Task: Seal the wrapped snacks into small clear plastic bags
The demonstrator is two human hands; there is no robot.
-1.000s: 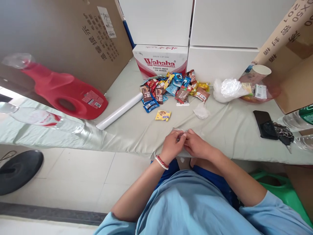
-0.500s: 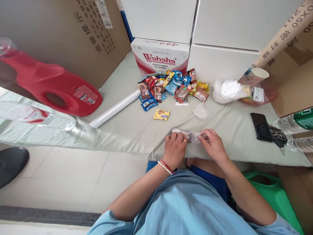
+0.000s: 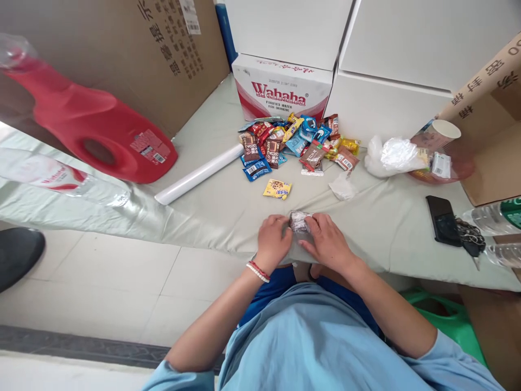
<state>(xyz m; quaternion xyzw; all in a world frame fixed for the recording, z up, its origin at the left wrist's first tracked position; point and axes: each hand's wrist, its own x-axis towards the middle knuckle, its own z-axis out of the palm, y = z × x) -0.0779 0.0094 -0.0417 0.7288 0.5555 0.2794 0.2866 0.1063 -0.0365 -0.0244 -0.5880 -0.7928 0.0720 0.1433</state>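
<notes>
A small dark-and-silver packet [image 3: 300, 220] with clear plastic around it lies at the table's front edge, between my two hands. My left hand [image 3: 274, 241] is closed at the packet's left edge, fingers curled. My right hand [image 3: 328, 239] grips the packet's right side with its fingertips, and its thumb is lower, near the front edge. Part of the plastic is hidden by the fingers. Just beyond lies a yellow snack packet [image 3: 277, 189] with cookies printed on it. Behind it is a pile of colourful wrapped snacks [image 3: 273, 155].
A white roll [image 3: 199, 175] and a red jug [image 3: 101, 130] lie to the left, near a clear water bottle [image 3: 61, 176]. Crumpled plastic [image 3: 342, 187], a phone [image 3: 443, 220] and keys [image 3: 470, 236] are to the right. A Wahaha carton [image 3: 283, 89] stands behind.
My left hand has slid left off the packet's top to its left edge. My right hand has moved left from the loose plastic onto the packet. The view has shifted slightly.
</notes>
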